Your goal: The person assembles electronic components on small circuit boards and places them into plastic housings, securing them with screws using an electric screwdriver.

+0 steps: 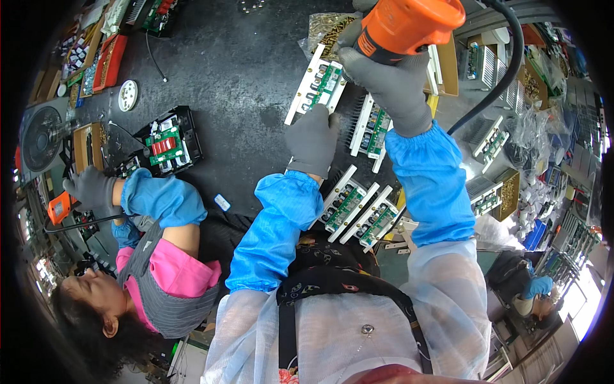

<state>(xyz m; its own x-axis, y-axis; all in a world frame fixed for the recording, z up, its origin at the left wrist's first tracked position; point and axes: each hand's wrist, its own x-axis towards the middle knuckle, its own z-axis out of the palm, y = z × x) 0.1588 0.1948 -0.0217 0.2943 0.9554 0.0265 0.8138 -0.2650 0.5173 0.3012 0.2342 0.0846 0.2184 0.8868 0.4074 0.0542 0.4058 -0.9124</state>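
My right hand point(393, 86), in a grey glove, is closed round an orange electric screwdriver point(416, 25) with a black cable. The tool's tip is hidden behind the hand. Under and beside it lies a green circuit board module point(323, 82) in a white metal frame, tilted on the dark bench. My left hand point(312, 141), gloved in grey too, grips the near edge of that module, its fingertips partly hidden. Right of the left hand sits another framed module point(371, 127) with fins along its side. Two more modules, one of them a slanted board point(345, 205), rest at the bench's near edge.
A bag of brass screws point(329, 32) lies beyond the module. At left, a co-worker's gloved hand point(93, 189) holds an orange power tool point(61, 208) near a black-cased board point(169, 144). A white round dish point(128, 96) and a red bin point(110, 63) stand farther back.
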